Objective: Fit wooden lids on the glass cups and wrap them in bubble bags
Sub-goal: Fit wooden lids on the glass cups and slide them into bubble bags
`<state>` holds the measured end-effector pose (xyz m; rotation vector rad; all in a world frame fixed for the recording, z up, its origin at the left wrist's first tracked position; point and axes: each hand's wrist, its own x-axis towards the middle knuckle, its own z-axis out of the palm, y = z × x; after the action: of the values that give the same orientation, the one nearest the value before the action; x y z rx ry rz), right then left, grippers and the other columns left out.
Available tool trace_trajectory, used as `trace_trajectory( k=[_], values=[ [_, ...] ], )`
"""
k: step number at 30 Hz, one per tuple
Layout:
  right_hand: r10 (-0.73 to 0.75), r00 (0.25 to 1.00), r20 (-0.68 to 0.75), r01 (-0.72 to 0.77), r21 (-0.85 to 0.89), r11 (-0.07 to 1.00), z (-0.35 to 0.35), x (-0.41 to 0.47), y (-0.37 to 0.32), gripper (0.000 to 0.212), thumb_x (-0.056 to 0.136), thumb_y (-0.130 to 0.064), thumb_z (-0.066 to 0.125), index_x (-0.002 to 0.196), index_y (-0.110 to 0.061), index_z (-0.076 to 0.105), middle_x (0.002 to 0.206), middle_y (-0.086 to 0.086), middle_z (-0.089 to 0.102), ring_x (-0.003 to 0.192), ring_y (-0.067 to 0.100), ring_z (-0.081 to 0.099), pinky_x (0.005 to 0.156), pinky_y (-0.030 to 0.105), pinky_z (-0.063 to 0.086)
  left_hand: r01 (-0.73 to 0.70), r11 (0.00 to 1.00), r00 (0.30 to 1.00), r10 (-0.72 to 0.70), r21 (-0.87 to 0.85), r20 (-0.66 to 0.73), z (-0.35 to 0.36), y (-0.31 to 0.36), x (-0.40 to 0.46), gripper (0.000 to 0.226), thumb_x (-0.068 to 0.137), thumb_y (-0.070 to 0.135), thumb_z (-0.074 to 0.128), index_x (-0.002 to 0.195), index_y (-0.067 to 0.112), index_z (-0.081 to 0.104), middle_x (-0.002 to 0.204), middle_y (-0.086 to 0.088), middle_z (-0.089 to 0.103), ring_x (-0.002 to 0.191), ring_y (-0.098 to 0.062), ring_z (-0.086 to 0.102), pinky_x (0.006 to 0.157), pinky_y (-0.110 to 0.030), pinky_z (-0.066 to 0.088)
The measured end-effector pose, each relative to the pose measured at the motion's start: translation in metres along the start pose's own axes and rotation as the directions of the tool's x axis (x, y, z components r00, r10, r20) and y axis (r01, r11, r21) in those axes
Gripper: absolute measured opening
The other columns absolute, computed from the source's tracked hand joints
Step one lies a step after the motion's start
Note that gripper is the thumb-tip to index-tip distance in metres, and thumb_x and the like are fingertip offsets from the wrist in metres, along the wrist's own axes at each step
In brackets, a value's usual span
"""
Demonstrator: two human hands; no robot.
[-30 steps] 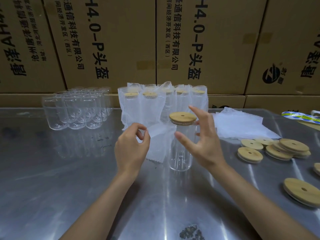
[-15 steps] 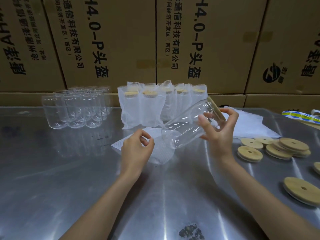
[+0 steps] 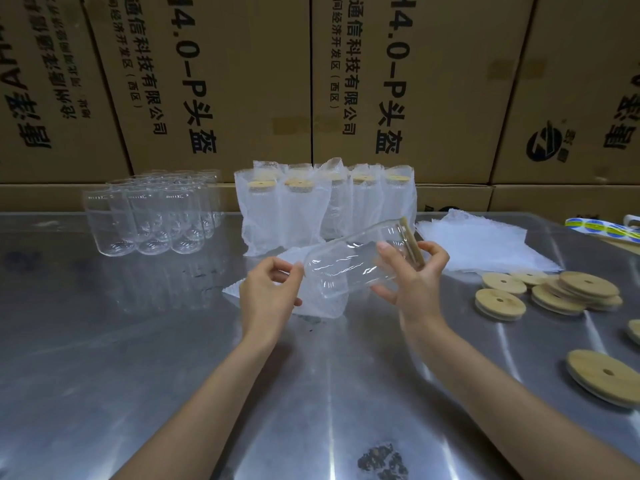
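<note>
Your right hand has its grip around the cup, near the lidded end, with the fingers curled on the glass. The cup is in the air above the surface, tilted so the bottom points down and to the left and the lid points up and to the right. The lid sits on the mouth of the cup.

Your left hand pinches the bag at its edge between thumb and fingers, a narrow grip. The bag lies partly on the surface, just below the bottom of the cup. I cannot tell if the cup bottom is already inside the bag opening.

Behind the hands, the wrapped cups stand upright in a row, each with a lid inside its bag. To the left of them the bare cups stand in a group. To the right lies a flat pile of bags, and nearer to you are the loose lids, some stacked, some single. A sticker roll lies at the far right edge. Boxes form a wall behind the surface.
</note>
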<state>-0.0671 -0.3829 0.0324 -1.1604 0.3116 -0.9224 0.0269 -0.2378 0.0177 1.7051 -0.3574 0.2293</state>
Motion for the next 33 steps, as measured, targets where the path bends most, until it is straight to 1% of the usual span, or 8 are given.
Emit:
trace_trajectory(
  k=[7,10,14,17,20,25,30,33],
  values=[
    [0.105,0.994,-0.033,-0.103,0.065,0.993,0.000,0.001,0.006,0.053,0.071,-0.029,0.082,0.094,-0.035,0.035,0.124,0.001,0.049,0.116,0.023,0.058,0.059,0.032,0.057,-0.146,0.989,0.989,0.145,0.035,0.009,0.005,0.006,-0.007,0.027,0.085,0.033,0.067,0.062,0.025,0.056,0.062,0.015,0.062,0.051,-0.013,0.062,0.060,-0.031,0.049],
    [0.152,0.987,-0.044,-0.149,0.065,0.987,0.001,-0.001,0.009,0.054,0.070,-0.032,0.083,0.093,-0.036,0.034,0.127,0.003,0.051,0.113,0.023,0.061,0.063,0.033,0.058,-0.288,0.952,0.958,0.287,0.099,0.026,0.008,0.007,-0.013,0.030,0.083,0.038,0.069,0.059,0.027,0.055,0.062,0.018,0.061,0.049,-0.005,0.052,0.055,-0.017,0.041],
    [0.189,0.981,-0.043,-0.188,0.030,0.982,0.003,-0.004,0.015,0.052,0.070,-0.036,0.083,0.090,-0.031,0.035,0.123,0.003,0.054,0.112,0.021,0.061,0.075,0.036,0.059,-0.461,0.877,0.887,0.452,0.133,0.093,0.014,0.010,-0.023,0.028,0.082,0.038,0.071,0.062,0.027,0.056,0.057,0.014,0.057,0.050,-0.004,0.050,0.051,-0.012,0.034],
    [0.181,0.983,-0.030,-0.182,-0.048,0.982,0.004,-0.004,0.017,0.053,0.071,-0.038,0.081,0.091,-0.023,0.035,0.101,0.002,0.052,0.090,0.015,0.057,0.080,0.034,0.050,-0.583,0.789,0.812,0.563,0.194,0.153,0.017,0.013,-0.030,0.024,0.084,0.041,0.069,0.068,0.027,0.057,0.056,0.014,0.054,0.051,-0.004,0.049,0.049,-0.019,0.038],
    [0.189,0.982,-0.007,-0.189,-0.132,0.973,0.005,-0.004,0.019,0.055,0.071,-0.043,0.080,0.094,-0.019,0.036,0.092,0.003,0.046,0.079,0.016,0.048,0.075,0.033,0.044,-0.669,0.706,0.742,0.650,0.232,0.163,0.018,0.018,-0.035,0.023,0.085,0.045,0.063,0.072,0.026,0.059,0.059,0.014,0.054,0.053,-0.003,0.045,0.049,-0.021,0.039],
    [0.275,0.960,0.054,-0.266,-0.138,0.954,0.003,-0.004,0.021,0.056,0.073,-0.048,0.077,0.105,-0.013,0.045,0.101,0.008,0.057,0.089,0.018,0.063,0.067,0.025,0.050,-0.757,0.594,0.650,0.730,0.273,0.212,0.018,0.022,-0.038,0.022,0.089,0.042,0.056,0.080,0.024,0.064,0.074,0.015,0.060,0.069,-0.001,0.048,0.059,-0.021,0.041],
    [0.377,0.926,-0.020,-0.377,-0.053,0.925,0.000,0.002,0.019,0.063,0.075,-0.044,0.074,0.124,-0.008,0.054,0.084,0.000,0.050,0.064,0.015,0.054,0.058,0.026,0.045,-0.853,0.455,0.516,0.809,0.255,0.282,0.012,0.026,-0.027,0.022,0.095,0.024,0.051,0.096,0.010,0.068,0.090,0.000,0.066,0.082,-0.018,0.061,0.071,-0.033,0.050],
    [0.382,0.923,-0.050,-0.383,-0.020,0.923,-0.006,0.007,0.018,0.060,0.076,-0.039,0.075,0.123,-0.008,0.053,0.083,0.001,0.048,0.060,0.015,0.053,0.066,0.033,0.048,-0.745,0.595,0.639,0.767,0.303,0.064,-0.004,0.023,-0.006,0.018,0.094,0.018,0.053,0.103,0.008,0.066,0.099,-0.001,0.064,0.090,-0.009,0.056,0.081,-0.021,0.044]
  ],
)
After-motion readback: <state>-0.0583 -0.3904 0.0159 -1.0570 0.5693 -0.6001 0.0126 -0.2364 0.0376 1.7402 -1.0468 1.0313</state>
